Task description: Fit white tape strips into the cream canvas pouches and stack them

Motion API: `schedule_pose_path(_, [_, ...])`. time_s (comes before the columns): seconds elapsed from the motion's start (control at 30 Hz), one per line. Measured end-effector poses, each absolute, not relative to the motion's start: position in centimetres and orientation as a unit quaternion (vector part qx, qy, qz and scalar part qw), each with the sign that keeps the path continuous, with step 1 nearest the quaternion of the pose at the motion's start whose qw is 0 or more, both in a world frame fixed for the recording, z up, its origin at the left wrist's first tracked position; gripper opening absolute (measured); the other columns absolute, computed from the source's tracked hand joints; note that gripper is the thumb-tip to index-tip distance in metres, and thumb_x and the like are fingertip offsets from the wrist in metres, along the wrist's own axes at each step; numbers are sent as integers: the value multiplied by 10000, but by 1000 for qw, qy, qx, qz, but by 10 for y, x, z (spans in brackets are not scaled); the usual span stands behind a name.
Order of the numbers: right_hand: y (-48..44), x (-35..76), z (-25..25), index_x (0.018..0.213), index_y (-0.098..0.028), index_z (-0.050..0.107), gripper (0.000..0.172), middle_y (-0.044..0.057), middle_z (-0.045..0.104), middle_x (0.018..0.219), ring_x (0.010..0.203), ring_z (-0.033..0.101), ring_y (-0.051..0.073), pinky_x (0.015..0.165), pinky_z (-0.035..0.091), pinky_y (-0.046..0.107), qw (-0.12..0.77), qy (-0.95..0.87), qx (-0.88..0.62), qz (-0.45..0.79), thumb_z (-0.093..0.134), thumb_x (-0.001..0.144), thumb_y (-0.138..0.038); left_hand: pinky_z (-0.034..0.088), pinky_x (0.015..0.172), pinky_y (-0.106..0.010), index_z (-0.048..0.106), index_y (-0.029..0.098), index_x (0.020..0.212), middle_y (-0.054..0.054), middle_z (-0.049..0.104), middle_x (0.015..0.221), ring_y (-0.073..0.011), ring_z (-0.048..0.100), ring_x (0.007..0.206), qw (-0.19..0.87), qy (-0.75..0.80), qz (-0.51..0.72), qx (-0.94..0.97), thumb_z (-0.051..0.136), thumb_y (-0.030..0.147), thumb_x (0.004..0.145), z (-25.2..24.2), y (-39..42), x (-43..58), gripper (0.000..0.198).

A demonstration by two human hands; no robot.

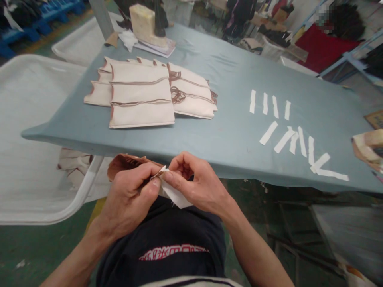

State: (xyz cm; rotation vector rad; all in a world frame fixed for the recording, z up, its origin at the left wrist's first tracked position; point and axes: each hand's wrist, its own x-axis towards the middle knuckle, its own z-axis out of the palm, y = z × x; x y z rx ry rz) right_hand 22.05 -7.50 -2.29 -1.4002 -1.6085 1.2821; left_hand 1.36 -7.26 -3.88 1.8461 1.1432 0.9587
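Both of my hands come together at the table's front edge, over my dark apron. My left hand (131,197) pinches the edge of a cream and brown pouch-like piece (176,194), whose brown side shows behind that hand. My right hand (199,183) is closed, thumb against fingers, on the same edge beside a small white tip. Whether that tip is a tape strip or part of the piece I cannot tell. Cream pouches (140,91) with brown edging and cords lie stacked on the table ahead of my left hand.
Several white strips (275,107) are stuck along the right of the blue-covered table (227,131). A pale block (143,24) stands at the back left, and a tape roll (369,145) at the right edge. White tubs (48,218) stand left. A person in red (323,44) is behind.
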Motion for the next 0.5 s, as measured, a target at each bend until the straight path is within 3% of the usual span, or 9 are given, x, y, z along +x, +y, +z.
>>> schedule_pose_path(0.27, [-68, 224, -15, 903, -229, 643, 543, -87, 550, 711, 644, 458, 112, 561, 348, 239, 272, -558, -475, 624, 873, 956, -719, 470, 669, -312, 806, 215, 904, 36, 705, 720, -167, 615, 607, 421, 396, 356, 734, 503, 271, 1123, -42, -76, 6, 378])
schedule_pose_path(0.5, [-50, 233, -37, 850, -231, 582, 673, -98, 522, 697, 618, 429, 92, 559, 346, 210, 261, -523, -348, 733, 1000, 812, -758, 463, 570, -259, 711, 212, 708, 30, 695, 634, -148, 632, 574, 377, 407, 367, 747, 501, 223, 960, -32, -76, 20, 328])
